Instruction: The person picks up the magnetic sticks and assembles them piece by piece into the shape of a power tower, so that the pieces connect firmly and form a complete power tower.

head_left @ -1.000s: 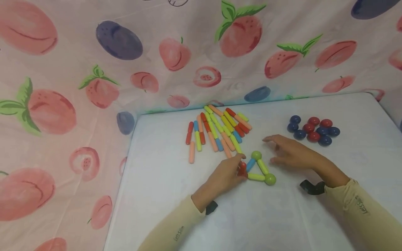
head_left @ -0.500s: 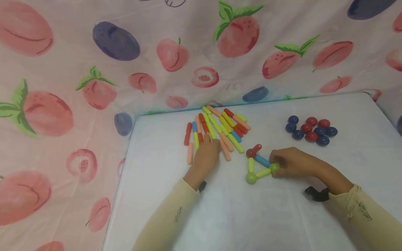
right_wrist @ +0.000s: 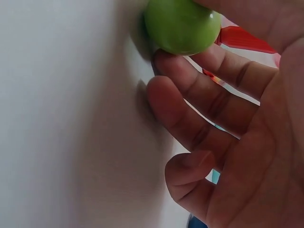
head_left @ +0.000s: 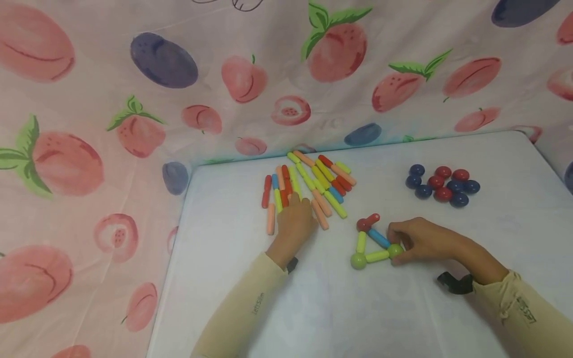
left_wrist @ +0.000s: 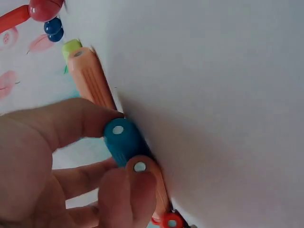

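Note:
My left hand (head_left: 295, 219) reaches into the spread of coloured magnetic rods. In the left wrist view, its thumb and fingers pinch a blue magnetic rod (left_wrist: 124, 140), with a peach rod (left_wrist: 152, 178) right against it. A triangle stands at centre: two green balls, a red ball (head_left: 363, 225), two lime rods (head_left: 377, 256) and a blue rod (head_left: 379, 238). From the red ball a short red rod (head_left: 373, 218) sticks up. The thumb and fingers of my right hand (head_left: 425, 241) hold the triangle's right-hand green ball (right_wrist: 183, 26); its other fingers are loosely bent.
Lime, yellow, peach, red and blue rods (head_left: 322, 174) lie in rows toward the back of the white table (head_left: 224, 258). Several red and blue balls (head_left: 443, 194) are grouped at the back right. A fruit-print cloth (head_left: 250, 44) hangs behind and at the left.
My left hand has left the triangle's red corner and moved left among the rods. My right hand has taken hold of a green ball, and the triangle has turned and shifted slightly.

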The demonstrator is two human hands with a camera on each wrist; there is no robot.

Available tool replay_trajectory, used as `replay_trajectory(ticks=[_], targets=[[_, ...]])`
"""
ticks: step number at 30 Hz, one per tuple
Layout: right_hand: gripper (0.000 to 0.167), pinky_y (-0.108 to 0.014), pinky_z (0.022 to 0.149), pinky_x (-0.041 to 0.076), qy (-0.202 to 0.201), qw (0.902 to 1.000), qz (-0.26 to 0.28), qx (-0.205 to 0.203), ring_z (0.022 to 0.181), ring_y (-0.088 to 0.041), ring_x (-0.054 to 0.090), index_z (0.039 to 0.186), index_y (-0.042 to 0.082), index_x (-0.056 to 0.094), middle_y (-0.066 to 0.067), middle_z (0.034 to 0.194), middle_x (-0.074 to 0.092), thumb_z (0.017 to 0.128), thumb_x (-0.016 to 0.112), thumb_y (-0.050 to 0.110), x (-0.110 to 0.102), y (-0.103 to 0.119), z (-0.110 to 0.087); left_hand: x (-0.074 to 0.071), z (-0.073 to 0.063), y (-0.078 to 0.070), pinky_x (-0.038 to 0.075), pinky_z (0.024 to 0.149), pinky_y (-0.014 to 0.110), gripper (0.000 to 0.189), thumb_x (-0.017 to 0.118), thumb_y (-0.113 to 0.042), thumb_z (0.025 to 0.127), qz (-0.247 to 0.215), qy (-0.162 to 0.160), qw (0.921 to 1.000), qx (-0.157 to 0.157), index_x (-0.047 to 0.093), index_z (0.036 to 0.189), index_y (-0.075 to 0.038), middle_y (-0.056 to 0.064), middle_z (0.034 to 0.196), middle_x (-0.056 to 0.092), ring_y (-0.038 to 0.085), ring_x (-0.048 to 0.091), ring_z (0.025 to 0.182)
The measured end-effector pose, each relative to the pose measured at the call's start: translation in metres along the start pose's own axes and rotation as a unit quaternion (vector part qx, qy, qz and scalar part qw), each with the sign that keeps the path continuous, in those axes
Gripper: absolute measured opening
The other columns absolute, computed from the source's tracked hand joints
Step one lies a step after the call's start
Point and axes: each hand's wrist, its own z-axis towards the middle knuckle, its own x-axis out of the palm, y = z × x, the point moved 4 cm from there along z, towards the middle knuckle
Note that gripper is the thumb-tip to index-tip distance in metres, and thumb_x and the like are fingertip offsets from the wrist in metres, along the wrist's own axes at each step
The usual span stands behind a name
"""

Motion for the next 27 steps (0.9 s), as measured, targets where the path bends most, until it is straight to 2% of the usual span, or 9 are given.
replay_trajectory(ticks=[7,11,13,15,17,19,23,24,27], targets=[[0.04,-0.022,0.061,0.046,-0.01,0.9999,-0.001,-0.013,0.069,-0.004,0.052,0.099,0.027,0.063,0.013,0.078,0.059,0.076,0.087,0.047,0.0,0.0,0.0,-0.002,-0.005,0.002,0.04,0.048,0.024,0.015,0.07,-0.017,0.092,-0.027,0.02,0.9994,0.007,0.068,0.103,-0.007,0.006,0.075,0.053,0.019,0.054,0.061],[0.04,-0.021,0.062,0.047,-0.011,0.9999,-0.002,-0.006,0.07,-0.004,0.053,0.099,0.028,0.062,0.013,0.078,0.059,0.075,0.088,0.047,0.001,-0.001,0.0,-0.002,-0.007,0.004,0.041,0.052,0.025,0.011,0.07,-0.019,0.094,-0.091,0.024,0.9952,0.025,0.068,0.098,-0.01,0.005,0.067,0.054,0.019,0.055,0.058],[0.04,-0.021,0.063,0.047,-0.01,0.9999,-0.001,-0.004,0.07,-0.005,0.053,0.099,0.028,0.062,0.013,0.078,0.059,0.075,0.088,0.047,0.001,-0.002,0.001,-0.003,-0.009,0.006,0.046,0.057,0.026,0.015,0.07,-0.022,0.095,-0.142,0.027,0.9891,0.026,0.07,0.106,-0.012,0.004,0.071,0.06,0.018,0.059,0.064],[0.04,-0.022,0.063,0.047,-0.01,0.9999,0.001,-0.006,0.07,-0.005,0.053,0.099,0.027,0.062,0.013,0.078,0.059,0.075,0.088,0.046,0.0,-0.002,0.001,-0.004,-0.011,0.007,0.052,0.067,0.027,0.022,0.072,-0.024,0.095,-0.198,0.029,0.9793,0.033,0.07,0.115,-0.016,0.001,0.083,0.067,0.016,0.063,0.076],[0.04,-0.022,0.062,0.047,-0.01,0.9999,0.003,-0.004,0.07,-0.005,0.053,0.098,0.027,0.062,0.013,0.077,0.059,0.075,0.088,0.046,0.001,-0.002,0.002,-0.007,-0.015,0.005,0.056,0.078,0.028,0.028,0.073,-0.023,0.094,-0.26,0.031,0.9633,0.058,0.069,0.121,-0.02,-0.001,0.097,0.071,0.016,0.067,0.09],[0.039,-0.022,0.062,0.047,-0.012,0.9999,0.005,-0.003,0.069,-0.005,0.053,0.098,0.027,0.062,0.012,0.077,0.058,0.076,0.088,0.046,0.001,0.0,0.002,-0.008,-0.021,-0.001,0.057,0.087,0.027,0.033,0.075,-0.021,0.093,-0.31,0.036,0.9447,0.101,0.066,0.125,-0.021,-0.003,0.11,0.072,0.015,0.068,0.102],[0.039,-0.021,0.06,0.046,-0.018,0.9998,0.007,-0.004,0.068,-0.005,0.052,0.097,0.026,0.061,0.012,0.074,0.057,0.077,0.086,0.048,0.001,0.004,0.004,-0.005,-0.038,-0.022,0.056,0.092,0.023,0.032,0.075,-0.015,0.093,-0.367,0.073,0.9071,0.193,0.062,0.122,-0.019,-0.004,0.117,0.069,0.012,0.069,0.111],[0.039,-0.022,0.059,0.046,-0.021,0.9997,0.009,-0.008,0.067,-0.005,0.051,0.096,0.025,0.061,0.011,0.074,0.056,0.078,0.086,0.048,0.001,0.005,0.005,-0.002,-0.042,-0.028,0.055,0.092,0.021,0.031,0.075,-0.014,0.093,-0.367,0.081,0.9028,0.208,0.061,0.121,-0.018,-0.004,0.117,0.069,0.01,0.069,0.111],[0.039,-0.022,0.058,0.045,-0.031,0.9994,0.006,-0.017,0.066,-0.005,0.05,0.096,0.023,0.061,0.011,0.073,0.055,0.078,0.085,0.047,0.001,0.008,0.005,0.006,-0.052,-0.042,0.053,0.091,0.016,0.031,0.074,-0.013,0.094,-0.334,0.092,0.9083,0.234,0.061,0.121,-0.018,-0.006,0.116,0.068,0.004,0.067,0.111]])
